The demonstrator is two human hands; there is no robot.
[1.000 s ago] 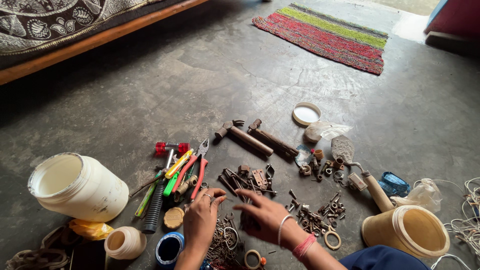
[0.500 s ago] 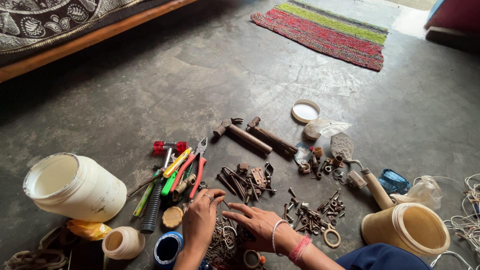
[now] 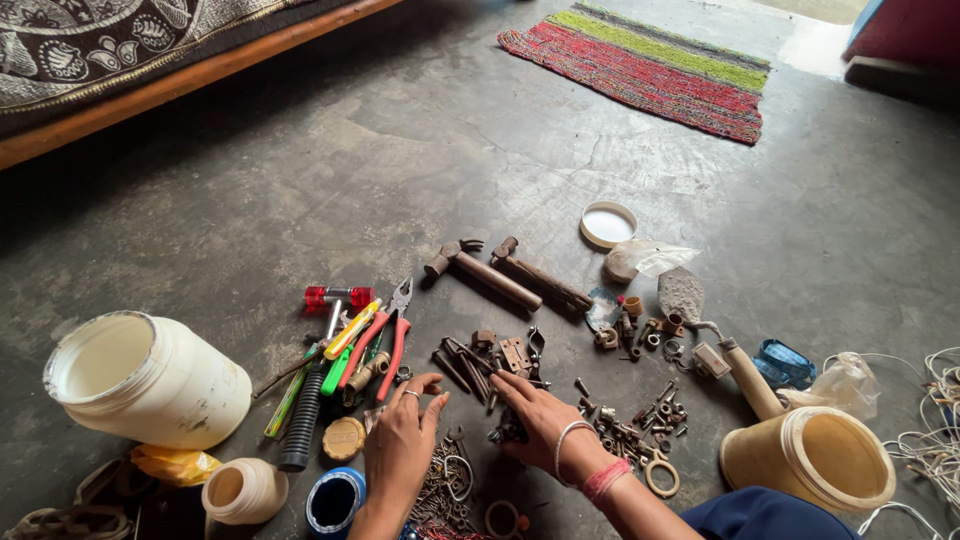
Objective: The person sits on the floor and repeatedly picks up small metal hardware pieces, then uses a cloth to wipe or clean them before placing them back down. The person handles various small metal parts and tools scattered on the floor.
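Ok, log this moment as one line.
left hand: open, fingertips by small metal parts | right hand: fingers curled on dark hardware pile | floor: pliers, two hammers, white jar

Left hand (image 3: 400, 440) hovers with fingers curled; right hand (image 3: 535, 425) lies palm-down, fingers spread.
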